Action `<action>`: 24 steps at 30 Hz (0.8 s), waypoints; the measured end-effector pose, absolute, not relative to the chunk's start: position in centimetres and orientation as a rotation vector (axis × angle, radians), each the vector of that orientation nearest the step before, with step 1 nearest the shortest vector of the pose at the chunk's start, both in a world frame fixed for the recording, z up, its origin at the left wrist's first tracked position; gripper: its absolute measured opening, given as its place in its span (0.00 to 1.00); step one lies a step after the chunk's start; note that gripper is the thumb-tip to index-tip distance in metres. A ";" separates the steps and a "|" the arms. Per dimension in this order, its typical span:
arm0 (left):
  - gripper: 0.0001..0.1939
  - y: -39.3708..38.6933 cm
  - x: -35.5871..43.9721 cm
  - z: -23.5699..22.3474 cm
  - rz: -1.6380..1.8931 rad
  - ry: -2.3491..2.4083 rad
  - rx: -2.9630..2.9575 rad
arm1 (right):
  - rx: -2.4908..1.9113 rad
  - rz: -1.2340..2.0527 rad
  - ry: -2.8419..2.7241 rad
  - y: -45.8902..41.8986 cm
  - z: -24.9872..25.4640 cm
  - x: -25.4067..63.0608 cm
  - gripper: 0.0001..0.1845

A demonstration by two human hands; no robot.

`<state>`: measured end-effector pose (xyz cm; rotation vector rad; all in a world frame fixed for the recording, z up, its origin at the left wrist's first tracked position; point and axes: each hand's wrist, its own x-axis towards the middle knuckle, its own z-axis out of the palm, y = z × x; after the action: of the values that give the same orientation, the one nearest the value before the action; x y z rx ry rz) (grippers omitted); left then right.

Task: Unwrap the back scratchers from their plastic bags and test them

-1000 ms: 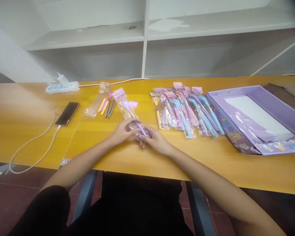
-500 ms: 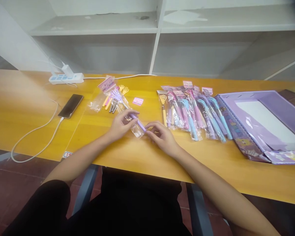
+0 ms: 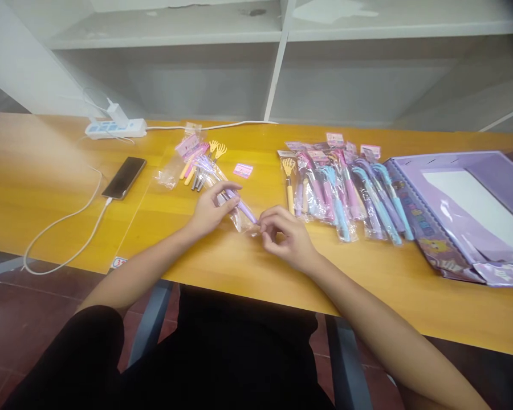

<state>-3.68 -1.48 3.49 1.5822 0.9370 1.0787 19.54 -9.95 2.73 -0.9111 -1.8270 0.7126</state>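
A purple back scratcher lies slantwise between my two hands, its clawed head pointing away from me. Clear plastic wrapping shows along its lower side. My left hand is closed around the middle of the handle, thumb on top. At the near end of the handle, the fingertips of my right hand are pinched together; whether they grip the handle tip or the film there is hard to see. Beyond my left hand lie several loose back scratchers with yellow and pink parts, beside a pink header card.
Several bagged back scratchers in pink, blue, purple and yellow lie right of centre. An open purple display box stands at the right. On the left are a phone on its white cable and a power strip. Shelving rises behind the table.
The view has shifted slightly. My right fingers have curled and moved a little at the handle's end. My left hand keeps its hold on the back scratcher.
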 end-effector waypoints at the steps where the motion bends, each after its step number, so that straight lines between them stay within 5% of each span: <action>1: 0.22 -1.4 -3.7 3.5 1.081 0.933 1.517 | -0.897 0.701 -1.832 -10.0 2.9 19.6 0.09; 11: 0.22 -2.0 -3.4 3.5 1.088 0.887 1.404 | -0.885 0.906 -1.702 -10.7 3.5 20.3 0.05; 24: 0.18 -2.3 -3.3 3.0 1.202 0.762 1.410 | -1.305 0.614 -1.630 -9.8 2.2 20.1 0.06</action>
<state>-3.33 -2.35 2.99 1.4096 0.7619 1.2019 20.05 -9.84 2.23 -1.3053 -1.6303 0.6145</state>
